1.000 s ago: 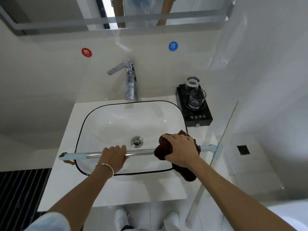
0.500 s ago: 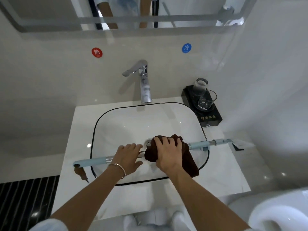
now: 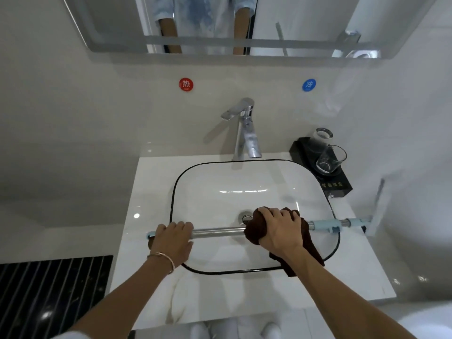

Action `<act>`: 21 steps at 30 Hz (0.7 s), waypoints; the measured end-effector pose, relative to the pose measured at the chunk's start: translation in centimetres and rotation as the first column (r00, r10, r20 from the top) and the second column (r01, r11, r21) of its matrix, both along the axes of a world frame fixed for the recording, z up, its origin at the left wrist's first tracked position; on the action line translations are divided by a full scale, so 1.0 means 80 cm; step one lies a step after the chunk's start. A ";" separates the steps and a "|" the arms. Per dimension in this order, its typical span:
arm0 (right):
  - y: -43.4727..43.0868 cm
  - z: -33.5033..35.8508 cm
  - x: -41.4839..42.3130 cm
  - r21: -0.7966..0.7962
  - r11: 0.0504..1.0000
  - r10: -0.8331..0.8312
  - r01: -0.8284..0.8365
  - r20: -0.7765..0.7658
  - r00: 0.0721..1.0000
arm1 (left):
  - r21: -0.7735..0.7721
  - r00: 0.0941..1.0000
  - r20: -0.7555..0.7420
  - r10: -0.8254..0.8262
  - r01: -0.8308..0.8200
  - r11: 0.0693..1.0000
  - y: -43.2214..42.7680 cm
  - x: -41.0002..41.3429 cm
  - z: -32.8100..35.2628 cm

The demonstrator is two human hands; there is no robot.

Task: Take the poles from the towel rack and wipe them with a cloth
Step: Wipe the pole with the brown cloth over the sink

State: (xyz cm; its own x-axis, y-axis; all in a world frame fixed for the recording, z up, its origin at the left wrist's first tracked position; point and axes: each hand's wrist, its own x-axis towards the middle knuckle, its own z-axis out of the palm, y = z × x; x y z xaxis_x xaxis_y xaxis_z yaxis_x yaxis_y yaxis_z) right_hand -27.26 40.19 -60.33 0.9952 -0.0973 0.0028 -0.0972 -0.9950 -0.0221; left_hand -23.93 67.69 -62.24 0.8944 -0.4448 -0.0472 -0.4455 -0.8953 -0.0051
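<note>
A metal pole (image 3: 217, 232) with light blue end pieces lies level across the front of the white sink (image 3: 244, 189). My left hand (image 3: 173, 238) grips the pole near its left end, covering the blue piece there. A dark brown cloth (image 3: 310, 243) is wrapped round the pole right of the drain, and my right hand (image 3: 278, 228) grips it there. The pole's right blue end (image 3: 327, 226) sticks out past the sink's rim.
A chrome tap (image 3: 244, 133) stands behind the sink. A black tray (image 3: 340, 184) with two glasses (image 3: 330, 157) sits at the back right of the white counter (image 3: 137, 231). A mirror (image 3: 220, 23) hangs above. Dark striped floor (image 3: 49, 289) lies left.
My left hand has slid left along the pole to its end. My right hand with the cloth has moved right again after sliding toward the left hand, baring the metal between them.
</note>
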 end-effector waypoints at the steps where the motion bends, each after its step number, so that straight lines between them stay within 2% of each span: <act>1: 0.009 0.001 0.000 0.018 1.000 0.014 -0.014 -0.016 1.000 | -0.004 0.999 -0.042 -0.012 0.012 1.000 0.002 0.002 0.005; 4: 0.053 0.005 -0.003 0.067 0.996 0.055 -0.055 -0.002 0.998 | 0.007 0.985 -0.171 0.025 -0.025 1.000 0.003 0.009 0.013; 8: 0.106 -0.002 -0.011 0.071 0.990 0.111 -0.118 0.097 0.989 | 0.032 0.967 -0.251 -0.037 0.047 0.998 0.009 0.008 0.011; 10: 0.109 -0.005 -0.013 0.072 0.989 0.120 -0.130 0.127 0.985 | -0.018 0.984 -0.163 -0.077 0.075 0.997 0.021 0.007 0.008; 15: 0.105 -0.007 -0.012 0.054 0.992 0.108 -0.115 0.121 0.987 | -0.072 0.999 0.033 -0.002 0.004 0.997 0.033 -0.015 -0.001; 21: 0.146 -0.002 -0.009 0.088 0.984 0.142 -0.152 0.106 0.984 | -0.120 1.000 0.020 0.010 -0.007 0.993 0.030 -0.015 0.002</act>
State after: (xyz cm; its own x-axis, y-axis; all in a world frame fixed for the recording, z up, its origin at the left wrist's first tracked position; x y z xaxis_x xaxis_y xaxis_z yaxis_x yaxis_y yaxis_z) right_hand -28.00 51.83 -60.47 0.9939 0.0456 0.1000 0.0575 -0.9911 -0.1199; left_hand -25.16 70.07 -62.10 0.8983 -0.4386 0.0250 -0.4389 -0.8936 0.0937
